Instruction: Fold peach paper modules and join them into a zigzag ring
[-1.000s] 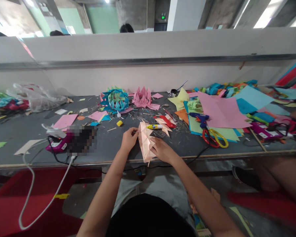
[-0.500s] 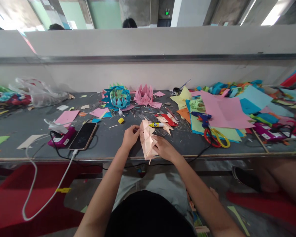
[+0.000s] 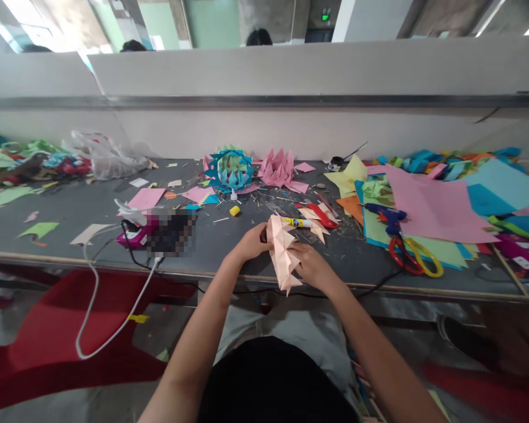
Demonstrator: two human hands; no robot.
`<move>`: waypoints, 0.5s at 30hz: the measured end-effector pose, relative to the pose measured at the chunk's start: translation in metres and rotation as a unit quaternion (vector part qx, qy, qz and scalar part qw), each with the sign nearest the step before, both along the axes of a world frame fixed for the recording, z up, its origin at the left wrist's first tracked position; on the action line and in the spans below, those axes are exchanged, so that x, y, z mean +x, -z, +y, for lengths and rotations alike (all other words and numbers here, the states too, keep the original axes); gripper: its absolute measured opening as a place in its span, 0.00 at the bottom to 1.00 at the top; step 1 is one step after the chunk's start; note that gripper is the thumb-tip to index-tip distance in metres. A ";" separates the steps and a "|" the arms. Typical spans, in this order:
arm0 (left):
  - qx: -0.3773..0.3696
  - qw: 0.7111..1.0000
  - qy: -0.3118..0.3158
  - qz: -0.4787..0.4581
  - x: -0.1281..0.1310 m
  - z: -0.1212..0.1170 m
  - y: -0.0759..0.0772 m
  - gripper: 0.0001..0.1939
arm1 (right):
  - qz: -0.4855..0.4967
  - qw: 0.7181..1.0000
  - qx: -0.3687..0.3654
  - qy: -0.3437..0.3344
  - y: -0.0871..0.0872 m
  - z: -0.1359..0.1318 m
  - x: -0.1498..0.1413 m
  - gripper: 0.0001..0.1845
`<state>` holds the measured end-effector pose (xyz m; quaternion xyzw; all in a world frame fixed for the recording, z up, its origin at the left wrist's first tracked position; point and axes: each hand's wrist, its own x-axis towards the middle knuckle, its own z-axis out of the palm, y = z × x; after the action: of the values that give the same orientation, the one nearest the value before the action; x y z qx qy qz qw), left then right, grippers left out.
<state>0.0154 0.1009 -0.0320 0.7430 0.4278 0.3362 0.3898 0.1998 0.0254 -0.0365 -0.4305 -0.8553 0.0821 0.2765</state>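
Note:
A peach folded-paper piece with pointed tips [image 3: 283,254] is held between my two hands over the table's front edge. My left hand [image 3: 252,242] is closed on its upper left side, fingertips partly hidden behind the paper. At the right side, my right hand [image 3: 309,264] grips it, with some fingers out of sight. Just beyond lies a yellow glue stick [image 3: 296,222], uncapped, beside a red tool [image 3: 326,217] and loose peach paper points [image 3: 319,231]. The yellow cap [image 3: 234,211] sits further left on the table.
Blue-green [image 3: 230,170] and pink [image 3: 277,168] folded-paper pieces stand toward the back. On the right are a blue glue gun [image 3: 390,218], scissors [image 3: 423,257] and stacked coloured paper [image 3: 436,202]. A purple power strip [image 3: 137,234] and white cable [image 3: 84,305] lie left; a red chair [image 3: 70,329] stands below.
My view has swung a little left, so the table's things appear further right. Both hands keep hold of the peach paper piece, which has turned slightly.

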 end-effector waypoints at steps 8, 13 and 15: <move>0.001 0.997 0.054 0.051 0.002 -0.001 -0.003 0.19 | -0.009 1.000 -0.009 0.003 0.000 0.000 0.001 0.16; 0.006 0.996 0.055 0.066 0.002 -0.001 -0.004 0.17 | -0.020 1.000 -0.003 0.013 0.003 0.001 0.001 0.15; 0.006 0.996 0.056 0.067 0.003 -0.001 -0.004 0.16 | -0.020 1.000 -0.006 0.012 0.003 0.001 0.002 0.16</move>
<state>0.0179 0.0999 -0.0281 0.7891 0.4083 0.2657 0.3742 0.2014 0.0266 -0.0399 -0.4439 -0.8550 0.0752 0.2573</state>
